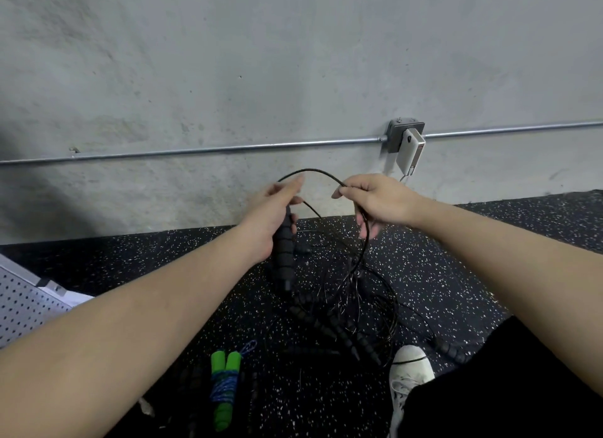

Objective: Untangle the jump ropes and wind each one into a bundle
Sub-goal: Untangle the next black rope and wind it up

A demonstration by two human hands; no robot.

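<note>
here the left hand [272, 222] is wrapped round a ribbed black handle [284, 251], which hangs down out of the fist with its free end pointing at the floor, probably so the handle can serve as the fixed core that the cord gets wound against. the right hand [378, 202] has its fingers curled and pinches the thin black cord [321, 171] near the top of an arch that runs from one hand over to the other; holding it up and apart like that looks meant to keep this one loop taut and clear of the rest. from the right hand the cord drops in a curve toward the tangle of black ropes [346, 307] lying on the speckled rubber floor [456, 274], where several more ribbed handles and fine loops cross one another, so the rope in hand seems only partly freed and the winding barely begun. nearer the person, a green-handled rope [225, 385] lies already wrapped in its own blue cord with the handles side by side, set well apart from the tangle, which reads as a finished bundle parked out of the way. a white shoe [409, 369] rests just beside the tangle's near edge, and whether any cord is caught under it i cannot tell. behind, a metal conduit [228, 148] runs along the concrete wall to a junction box [403, 134].
</note>
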